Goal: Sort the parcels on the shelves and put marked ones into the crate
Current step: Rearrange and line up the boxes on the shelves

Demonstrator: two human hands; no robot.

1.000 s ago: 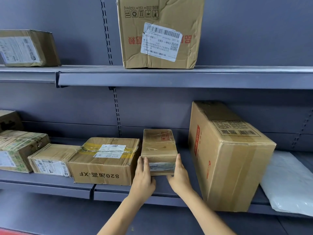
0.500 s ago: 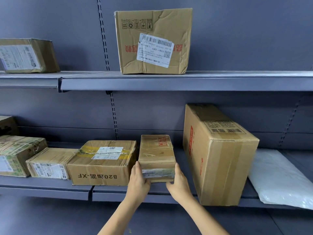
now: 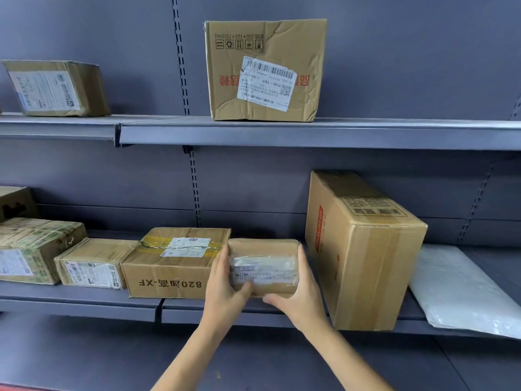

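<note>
Head view — both hands [image 3: 225, 289] [image 3: 303, 292] clasp taped parcel [image 3: 263, 268], label blurred — neighbour box [image 3: 172, 263] reads "820".

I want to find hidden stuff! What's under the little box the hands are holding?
Under the small taped box you can see both thumbs and the front edge of the lower shelf. The left hand and right hand grip its sides. Its underside is hidden.

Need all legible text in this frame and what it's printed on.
"820", then upside-down characters and "XF": front of the taped box on the lower shelf.
"200 × 150 × 150(mm)", upside down: top-shelf box.
"GB3", "中03": that box's white label.
Other labels, including on the small parcel both hands hold: too blurred.
</note>
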